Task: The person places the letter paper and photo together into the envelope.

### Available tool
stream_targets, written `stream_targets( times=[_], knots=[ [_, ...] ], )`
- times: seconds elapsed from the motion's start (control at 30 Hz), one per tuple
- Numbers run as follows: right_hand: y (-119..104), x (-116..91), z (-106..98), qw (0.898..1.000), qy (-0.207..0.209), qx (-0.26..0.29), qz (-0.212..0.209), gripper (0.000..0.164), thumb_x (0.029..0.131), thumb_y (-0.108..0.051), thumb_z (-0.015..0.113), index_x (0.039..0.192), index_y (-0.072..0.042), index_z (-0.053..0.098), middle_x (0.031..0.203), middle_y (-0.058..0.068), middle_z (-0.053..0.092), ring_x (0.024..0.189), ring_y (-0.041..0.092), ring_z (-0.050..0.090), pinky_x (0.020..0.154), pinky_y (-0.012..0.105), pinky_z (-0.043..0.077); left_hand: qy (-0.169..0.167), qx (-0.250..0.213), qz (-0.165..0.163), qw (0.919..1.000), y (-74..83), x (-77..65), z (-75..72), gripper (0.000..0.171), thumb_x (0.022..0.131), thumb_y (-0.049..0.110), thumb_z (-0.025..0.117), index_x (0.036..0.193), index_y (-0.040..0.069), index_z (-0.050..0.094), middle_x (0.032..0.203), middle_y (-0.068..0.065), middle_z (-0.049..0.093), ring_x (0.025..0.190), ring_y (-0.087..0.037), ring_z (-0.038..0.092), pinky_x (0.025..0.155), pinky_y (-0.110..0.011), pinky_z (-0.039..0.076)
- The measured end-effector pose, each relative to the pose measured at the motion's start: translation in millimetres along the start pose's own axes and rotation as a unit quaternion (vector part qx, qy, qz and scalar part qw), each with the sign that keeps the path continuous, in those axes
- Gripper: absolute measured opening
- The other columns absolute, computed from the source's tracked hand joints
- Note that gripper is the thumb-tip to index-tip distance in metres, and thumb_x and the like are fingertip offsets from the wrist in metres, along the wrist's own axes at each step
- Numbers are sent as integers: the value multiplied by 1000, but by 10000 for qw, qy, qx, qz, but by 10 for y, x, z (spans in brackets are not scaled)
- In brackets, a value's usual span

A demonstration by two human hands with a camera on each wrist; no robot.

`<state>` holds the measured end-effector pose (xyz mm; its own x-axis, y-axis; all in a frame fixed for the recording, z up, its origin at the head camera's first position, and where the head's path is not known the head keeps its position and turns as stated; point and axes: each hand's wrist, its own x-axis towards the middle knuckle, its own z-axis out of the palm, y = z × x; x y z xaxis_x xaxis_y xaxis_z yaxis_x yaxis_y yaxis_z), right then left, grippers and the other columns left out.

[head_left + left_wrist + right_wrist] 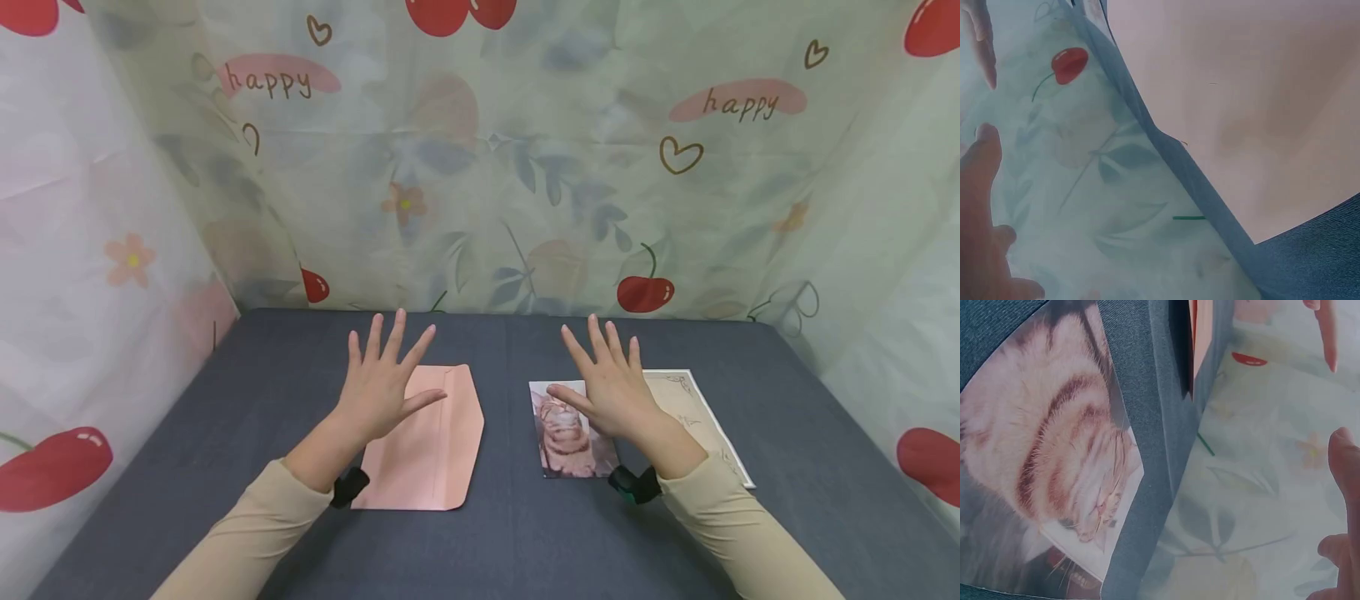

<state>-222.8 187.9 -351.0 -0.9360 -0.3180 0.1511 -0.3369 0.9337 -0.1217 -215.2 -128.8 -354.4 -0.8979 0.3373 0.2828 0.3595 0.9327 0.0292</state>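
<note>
My left hand [375, 392] is held with fingers spread over the left part of a pink envelope [450, 450], whose flap points right. The right hand [618, 392], also with spread fingers, overlaps a photo of a striped cat [566, 437] and a cream card with a decorated border [675, 392] beside it. Neither hand holds anything. In the left wrist view the pale envelope [1241, 112] fills the upper right. The right wrist view has the cat photo [1054, 437] large at the left, and fingers [1347, 469] at the right edge.
A dark cloth covers the table [510, 533]. Behind it hangs a patterned curtain [480, 167] with cherries, hearts and leaves, and similar cloth hangs at both sides. A dark strap piece [349, 487] sits at the left wrist, another [634, 485] at the right.
</note>
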Motion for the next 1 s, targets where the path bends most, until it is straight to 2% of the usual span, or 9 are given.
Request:
stream_targets(
  times=[0.2,0.43,0.57,0.73,1.0],
  knots=[
    [-22,-12,-23,9999,32,96,-94,83,88,-59,50,150,-19,14,157,21,3,144,44,3,109,67,4,-127,-116,64,9998,25,-7,-47,83,84,64,50,150,26,16,158,-18,3,144,-44,1,108,-67,11],
    [-111,-22,-45,9963,166,685,-482,74,89,-49,55,148,-15,25,156,20,16,143,41,14,113,60,12,-149,-100,228,9996,56,-13,-120,79,85,63,51,148,23,25,153,-19,25,139,-44,25,106,-62,26],
    [-174,-18,-2,9924,101,1054,-629,68,90,-43,57,144,-11,33,153,19,26,141,39,24,112,56,21,-387,-218,248,9987,77,-22,-139,73,86,60,50,144,18,36,148,-18,36,136,-41,34,105,-59,31],
    [-273,-13,62,9885,-99,1333,-713,63,90,-44,57,141,-11,39,148,15,35,135,36,36,105,54,34,-697,-319,400,9963,79,-50,-117,62,88,53,54,135,12,48,143,-18,43,133,-39,40,105,-56,34],
    [-457,13,192,9813,-387,1403,-1258,56,90,-42,57,133,-8,49,139,15,47,128,30,47,102,47,41,-1292,-549,840,9865,39,-80,-23,49,86,41,63,124,11,56,135,-18,53,127,-35,48,103,-52,38]
  ],
)
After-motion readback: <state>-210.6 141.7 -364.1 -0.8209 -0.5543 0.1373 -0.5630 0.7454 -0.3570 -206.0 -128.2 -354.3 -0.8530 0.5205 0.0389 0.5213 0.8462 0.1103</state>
